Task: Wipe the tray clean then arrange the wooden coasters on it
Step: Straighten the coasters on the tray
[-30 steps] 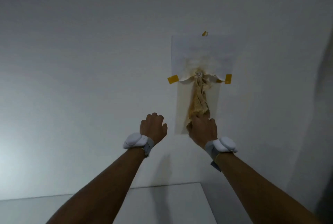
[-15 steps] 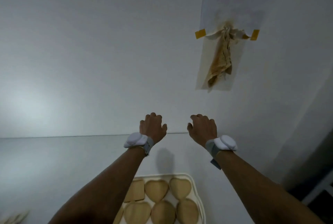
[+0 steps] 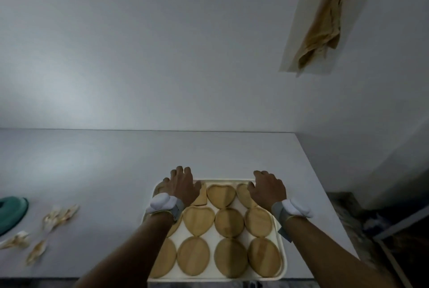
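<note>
A cream tray [image 3: 218,277] lies at the near edge of the white table, filled with several wooden coasters [image 3: 228,222], round, heart-shaped and square. My left hand [image 3: 183,186] hovers over the tray's far left corner, palm down, fingers slightly spread, holding nothing. My right hand [image 3: 267,189] hovers over the far right corner the same way, also with nothing in it. A yellowish cloth [image 3: 321,25] hangs from a hook on the wall at the upper right, apart from both hands.
The white table [image 3: 104,171] ends at the wall behind and at its right edge near the tray. On its left lie several crumpled paper scraps [image 3: 55,217] and a teal object [image 3: 11,208]. Dark floor clutter shows at the lower right.
The view has dropped from the wall to the table. My right hand let go of the hanging cloth, and both hands came down over the tray's far end.
</note>
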`<action>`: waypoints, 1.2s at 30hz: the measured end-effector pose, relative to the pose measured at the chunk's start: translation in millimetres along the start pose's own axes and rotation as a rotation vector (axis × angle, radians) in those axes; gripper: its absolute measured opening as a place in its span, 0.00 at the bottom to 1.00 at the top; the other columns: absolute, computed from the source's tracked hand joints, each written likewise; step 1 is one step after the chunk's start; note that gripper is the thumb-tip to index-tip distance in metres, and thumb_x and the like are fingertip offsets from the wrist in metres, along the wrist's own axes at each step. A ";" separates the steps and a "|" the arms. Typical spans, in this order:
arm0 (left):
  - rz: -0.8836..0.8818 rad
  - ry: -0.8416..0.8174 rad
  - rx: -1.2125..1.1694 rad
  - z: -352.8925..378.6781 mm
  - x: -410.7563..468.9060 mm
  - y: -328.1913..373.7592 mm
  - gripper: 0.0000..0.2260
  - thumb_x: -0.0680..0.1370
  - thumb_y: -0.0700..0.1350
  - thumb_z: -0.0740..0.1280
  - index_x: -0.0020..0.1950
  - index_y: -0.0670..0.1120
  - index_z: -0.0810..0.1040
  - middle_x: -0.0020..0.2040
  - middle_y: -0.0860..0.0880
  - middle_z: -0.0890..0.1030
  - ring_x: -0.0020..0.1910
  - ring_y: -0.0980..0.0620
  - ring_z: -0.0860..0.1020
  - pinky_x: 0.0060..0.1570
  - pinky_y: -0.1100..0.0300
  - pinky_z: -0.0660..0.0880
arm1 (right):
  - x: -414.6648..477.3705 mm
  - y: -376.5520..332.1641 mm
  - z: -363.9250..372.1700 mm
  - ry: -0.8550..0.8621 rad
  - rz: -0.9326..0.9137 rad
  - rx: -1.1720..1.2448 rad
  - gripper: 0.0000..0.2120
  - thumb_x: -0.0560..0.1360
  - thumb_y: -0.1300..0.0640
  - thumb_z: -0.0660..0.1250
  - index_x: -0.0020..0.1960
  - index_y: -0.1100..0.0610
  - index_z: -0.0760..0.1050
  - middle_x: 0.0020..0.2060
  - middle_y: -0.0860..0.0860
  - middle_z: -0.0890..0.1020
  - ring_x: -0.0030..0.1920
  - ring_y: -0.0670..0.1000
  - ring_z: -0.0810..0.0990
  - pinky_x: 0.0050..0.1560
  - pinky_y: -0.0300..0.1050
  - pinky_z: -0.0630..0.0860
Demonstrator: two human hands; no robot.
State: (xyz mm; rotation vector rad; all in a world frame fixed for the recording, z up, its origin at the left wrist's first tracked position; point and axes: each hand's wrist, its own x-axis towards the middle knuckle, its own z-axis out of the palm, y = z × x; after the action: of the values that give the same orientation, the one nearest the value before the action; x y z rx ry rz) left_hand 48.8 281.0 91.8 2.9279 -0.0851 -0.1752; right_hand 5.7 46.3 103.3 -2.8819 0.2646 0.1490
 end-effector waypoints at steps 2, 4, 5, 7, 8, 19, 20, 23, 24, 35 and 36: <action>-0.028 -0.003 0.007 15.7 -4.0 -15.7 0.22 0.76 0.60 0.60 0.62 0.45 0.71 0.62 0.44 0.74 0.63 0.43 0.72 0.58 0.47 0.71 | -6.2 3.0 15.2 -0.073 0.027 -0.004 0.19 0.79 0.49 0.57 0.66 0.57 0.69 0.63 0.56 0.76 0.63 0.59 0.74 0.59 0.50 0.70; -0.063 -0.012 0.022 31.6 -6.9 -29.8 0.25 0.75 0.62 0.60 0.63 0.46 0.71 0.63 0.44 0.75 0.63 0.42 0.73 0.59 0.47 0.71 | -11.8 6.5 30.1 -0.148 0.060 0.000 0.19 0.79 0.48 0.56 0.66 0.57 0.68 0.64 0.56 0.74 0.63 0.59 0.73 0.59 0.51 0.71; -0.078 -0.026 0.029 40.0 -7.7 -36.6 0.26 0.74 0.63 0.59 0.64 0.46 0.71 0.63 0.43 0.75 0.64 0.41 0.72 0.60 0.46 0.70 | -14.2 8.1 37.5 -0.184 0.076 0.006 0.19 0.80 0.48 0.56 0.66 0.57 0.67 0.65 0.57 0.74 0.64 0.59 0.72 0.59 0.51 0.71; -0.126 -0.064 0.022 54.2 -8.0 -49.0 0.29 0.73 0.65 0.57 0.65 0.46 0.70 0.65 0.43 0.74 0.65 0.42 0.72 0.59 0.44 0.71 | -17.6 10.3 50.4 -0.238 0.110 0.029 0.21 0.80 0.48 0.55 0.67 0.58 0.65 0.66 0.57 0.72 0.65 0.59 0.71 0.61 0.52 0.71; -0.159 -0.081 0.010 60.5 -7.9 -54.4 0.29 0.72 0.66 0.57 0.64 0.47 0.70 0.65 0.44 0.73 0.65 0.42 0.72 0.58 0.44 0.71 | -18.8 11.1 56.7 -0.256 0.130 0.044 0.22 0.80 0.47 0.55 0.69 0.58 0.63 0.66 0.57 0.71 0.66 0.59 0.70 0.62 0.53 0.71; -0.301 -0.163 -0.021 90.4 -6.3 -75.1 0.32 0.73 0.67 0.57 0.67 0.46 0.66 0.68 0.41 0.70 0.66 0.39 0.70 0.58 0.43 0.72 | -25.5 11.5 76.6 -0.344 0.276 0.119 0.32 0.81 0.45 0.54 0.78 0.58 0.48 0.77 0.59 0.54 0.77 0.63 0.50 0.72 0.61 0.59; -0.323 -0.180 -0.037 90.3 -5.8 -75.7 0.32 0.73 0.67 0.57 0.68 0.46 0.65 0.69 0.41 0.68 0.67 0.37 0.69 0.60 0.41 0.70 | -25.3 11.0 76.1 -0.340 0.288 0.122 0.31 0.81 0.45 0.54 0.78 0.58 0.48 0.77 0.60 0.54 0.77 0.62 0.50 0.73 0.61 0.59; -0.371 -0.200 -0.099 92.5 -4.1 -80.2 0.31 0.73 0.64 0.61 0.68 0.45 0.65 0.68 0.40 0.67 0.67 0.35 0.66 0.62 0.39 0.68 | -24.2 10.2 75.1 -0.320 0.304 0.111 0.32 0.81 0.45 0.54 0.78 0.58 0.48 0.77 0.60 0.54 0.77 0.62 0.50 0.73 0.61 0.58; -0.385 -0.202 -0.115 93.5 -3.5 -81.9 0.31 0.73 0.63 0.62 0.68 0.44 0.64 0.67 0.39 0.67 0.67 0.35 0.66 0.62 0.39 0.68 | -23.5 10.3 75.9 -0.318 0.305 0.110 0.32 0.81 0.44 0.54 0.78 0.58 0.47 0.77 0.60 0.54 0.77 0.62 0.50 0.73 0.61 0.58; -0.425 -0.157 -0.176 97.4 -2.5 -83.5 0.35 0.71 0.66 0.63 0.68 0.44 0.64 0.62 0.38 0.68 0.62 0.33 0.68 0.58 0.40 0.70 | -19.0 19.6 89.9 -0.276 0.288 0.105 0.35 0.80 0.41 0.55 0.78 0.58 0.46 0.77 0.62 0.53 0.77 0.63 0.48 0.74 0.63 0.54; -0.425 -0.152 -0.181 97.7 -1.7 -81.8 0.35 0.70 0.66 0.64 0.67 0.44 0.64 0.62 0.38 0.68 0.61 0.33 0.69 0.58 0.40 0.71 | -17.6 22.0 90.6 -0.276 0.280 0.104 0.36 0.80 0.41 0.55 0.78 0.58 0.46 0.77 0.62 0.52 0.77 0.63 0.48 0.74 0.63 0.53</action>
State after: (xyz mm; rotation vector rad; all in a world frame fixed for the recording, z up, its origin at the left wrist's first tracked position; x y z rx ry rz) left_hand 38.7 341.3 -20.1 2.7080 0.5059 -0.4444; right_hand -22.8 50.8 12.9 -2.6658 0.6010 0.5591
